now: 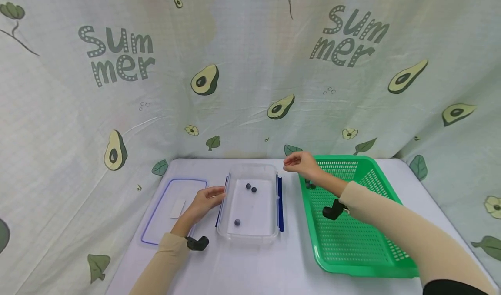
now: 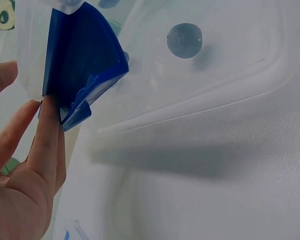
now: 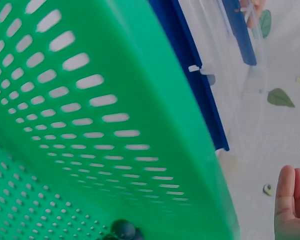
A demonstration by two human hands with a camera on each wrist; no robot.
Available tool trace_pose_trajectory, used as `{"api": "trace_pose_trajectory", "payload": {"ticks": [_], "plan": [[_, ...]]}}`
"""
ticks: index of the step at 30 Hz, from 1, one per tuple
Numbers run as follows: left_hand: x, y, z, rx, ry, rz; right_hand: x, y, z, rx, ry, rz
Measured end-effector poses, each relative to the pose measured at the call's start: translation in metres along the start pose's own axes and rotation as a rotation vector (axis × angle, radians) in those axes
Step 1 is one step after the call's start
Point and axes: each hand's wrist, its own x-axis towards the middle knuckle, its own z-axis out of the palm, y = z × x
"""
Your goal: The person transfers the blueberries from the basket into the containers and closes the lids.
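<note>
In the head view, a clear plastic container [image 1: 254, 233] with blue side flaps holds three dark blueberries [image 1: 237, 222]. My left hand [image 1: 205, 200] is at its left side. Up close in the left wrist view, its straight fingertips touch the raised blue flap [image 2: 85, 60]; a blueberry [image 2: 184, 40] shows through the clear wall. My right hand [image 1: 301, 164] hovers by the back left corner of a green basket [image 1: 352, 243], fingers loosely bent and nothing visible in them. A few blueberries [image 3: 123, 229] lie in the basket below that hand. Only some right fingers [image 3: 286, 192] show in the right wrist view.
A clear lid [image 1: 172, 195] with a blue seal lies left of the container, a small white label on it. The basket's tall perforated wall [image 3: 185, 125] stands right of the container. A patterned curtain [image 1: 242, 69] hangs behind the white table [image 1: 250, 269].
</note>
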Motion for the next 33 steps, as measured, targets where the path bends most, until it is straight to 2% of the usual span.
{"api": "trace_pose_trajectory", "payload": {"ticks": [15,22,27,30,33], "plan": [[-0.001,0.000,0.001,0.004,-0.017,-0.003,-0.017,0.028,-0.023,0.012,0.048,0.005],[0.000,-0.001,0.000,-0.008,-0.019,-0.005,-0.025,0.043,-0.033,0.025,0.064,0.038],[-0.008,0.012,0.002,0.017,-0.041,0.008,-0.030,0.054,-0.037,0.021,0.095,0.031],[-0.007,0.011,0.001,0.014,-0.026,0.009,-0.032,0.061,-0.039,0.002,0.107,0.037],[0.000,-0.002,0.000,0.011,-0.005,0.000,-0.033,0.067,-0.040,-0.023,0.123,0.050]]}}
